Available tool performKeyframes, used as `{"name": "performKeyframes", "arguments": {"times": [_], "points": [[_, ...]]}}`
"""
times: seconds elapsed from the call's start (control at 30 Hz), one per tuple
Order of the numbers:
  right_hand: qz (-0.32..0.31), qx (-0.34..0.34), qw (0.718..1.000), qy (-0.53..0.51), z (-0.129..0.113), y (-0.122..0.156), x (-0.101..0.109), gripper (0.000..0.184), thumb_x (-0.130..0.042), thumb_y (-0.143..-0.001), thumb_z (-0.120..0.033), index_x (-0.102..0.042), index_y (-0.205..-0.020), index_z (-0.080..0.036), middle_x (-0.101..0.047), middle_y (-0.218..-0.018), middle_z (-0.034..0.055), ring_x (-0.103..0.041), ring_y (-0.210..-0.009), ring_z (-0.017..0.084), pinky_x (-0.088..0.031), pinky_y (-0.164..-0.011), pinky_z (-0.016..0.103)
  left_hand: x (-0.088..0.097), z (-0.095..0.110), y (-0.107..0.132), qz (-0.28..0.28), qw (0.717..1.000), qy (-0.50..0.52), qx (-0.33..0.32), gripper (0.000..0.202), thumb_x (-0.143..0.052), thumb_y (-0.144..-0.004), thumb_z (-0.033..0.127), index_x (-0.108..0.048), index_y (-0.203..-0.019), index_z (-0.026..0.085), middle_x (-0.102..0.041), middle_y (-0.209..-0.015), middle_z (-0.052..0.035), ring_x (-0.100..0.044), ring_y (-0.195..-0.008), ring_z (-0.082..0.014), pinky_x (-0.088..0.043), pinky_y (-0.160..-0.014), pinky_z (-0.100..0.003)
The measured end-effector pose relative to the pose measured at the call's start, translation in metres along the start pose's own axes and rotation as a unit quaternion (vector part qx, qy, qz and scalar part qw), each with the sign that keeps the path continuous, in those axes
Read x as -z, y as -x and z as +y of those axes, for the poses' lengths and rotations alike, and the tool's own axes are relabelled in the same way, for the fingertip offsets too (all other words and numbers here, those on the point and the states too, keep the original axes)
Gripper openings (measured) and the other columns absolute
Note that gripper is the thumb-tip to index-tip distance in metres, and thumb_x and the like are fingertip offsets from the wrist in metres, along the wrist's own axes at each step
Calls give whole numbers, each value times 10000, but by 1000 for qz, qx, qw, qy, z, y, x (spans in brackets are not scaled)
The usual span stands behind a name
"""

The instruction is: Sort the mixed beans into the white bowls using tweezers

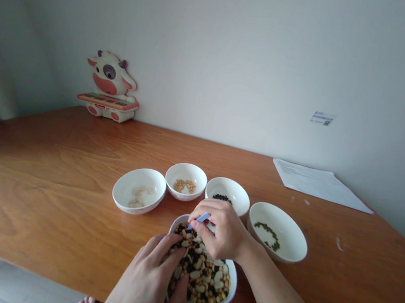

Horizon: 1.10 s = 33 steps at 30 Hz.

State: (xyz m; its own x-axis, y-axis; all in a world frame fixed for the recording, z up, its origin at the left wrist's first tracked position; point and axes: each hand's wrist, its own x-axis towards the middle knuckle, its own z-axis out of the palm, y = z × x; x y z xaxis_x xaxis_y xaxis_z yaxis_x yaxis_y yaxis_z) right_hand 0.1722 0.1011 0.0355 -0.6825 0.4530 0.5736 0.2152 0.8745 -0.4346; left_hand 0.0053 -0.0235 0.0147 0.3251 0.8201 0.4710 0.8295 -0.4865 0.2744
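Note:
A purple-and-white handled container (233,281) at the table's front is filled with mixed soybeans, black beans and pale, flat seeds. Over its left side lies my left hand (153,272), fingers apart and bent, the tips touching the mix. My right hand (218,229) is closed around a small blue plastic tool (199,219), above the container's far part; the tool's lower end is near the beans, and its full shape is hidden by the fingers.
Beyond the container, white bowls stand in an arc: pale seeds (138,195), soybeans (185,186), black beans (222,198) and green beans (268,235). A cow-shaped toy keyboard (110,87) stands back left. Paper sheets (317,183) lie back right, against the wall.

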Motion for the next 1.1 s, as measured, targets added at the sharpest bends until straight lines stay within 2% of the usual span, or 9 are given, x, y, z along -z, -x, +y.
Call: {"name": "performKeyframes", "arguments": {"times": [0.23,0.4,0.57,0.73,1.1], "points": [[16,14,1000,-13,0,-1,0,127,-543,-834,-143,-651,-770,-169,-707,-717,55,-632,-652,183,-491,-653,318,-1,-2,1,-5,1000,8,1,348,-520,-844,164,-698,-1136,100,-681,-1194,-187,-679,-1091,-322,-640,-874,-476],[56,14,998,-32,-4,-3,4,137,-552,-840,-145,-655,-752,-164,-711,-701,64,-643,-635,181,-487,-622,306,-3,-1,2,-20,1000,10,10,357,-516,-848,170,-694,-1151,104,-669,-1218,-186,-674,-1095,-317,-632,-893,-478],[145,6,989,-23,-8,-5,8,142,-564,-868,-139,-684,-798,-169,-733,-753,59,-672,-684,172,-514,-656,287,-3,0,3,-19,1000,5,14,344,-514,-857,176,-697,-1140,110,-668,-1210,-188,-670,-1104,-320,-629,-897,-483],[241,-57,968,49,-3,-4,7,129,-572,-910,-176,-700,-896,-182,-744,-842,56,-691,-750,180,-530,-689,288,-2,-1,2,-11,1000,2,8,337,-517,-854,176,-696,-1129,95,-677,-1181,-195,-680,-1074,-322,-639,-870,-484],[251,-94,960,80,1,-7,3,135,-570,-944,-202,-704,-933,-192,-760,-903,50,-717,-837,180,-545,-747,271,-3,0,0,-16,1000,-11,7,345,-511,-851,168,-694,-1133,89,-675,-1185,-197,-679,-1081,-319,-636,-880,-481]]}}
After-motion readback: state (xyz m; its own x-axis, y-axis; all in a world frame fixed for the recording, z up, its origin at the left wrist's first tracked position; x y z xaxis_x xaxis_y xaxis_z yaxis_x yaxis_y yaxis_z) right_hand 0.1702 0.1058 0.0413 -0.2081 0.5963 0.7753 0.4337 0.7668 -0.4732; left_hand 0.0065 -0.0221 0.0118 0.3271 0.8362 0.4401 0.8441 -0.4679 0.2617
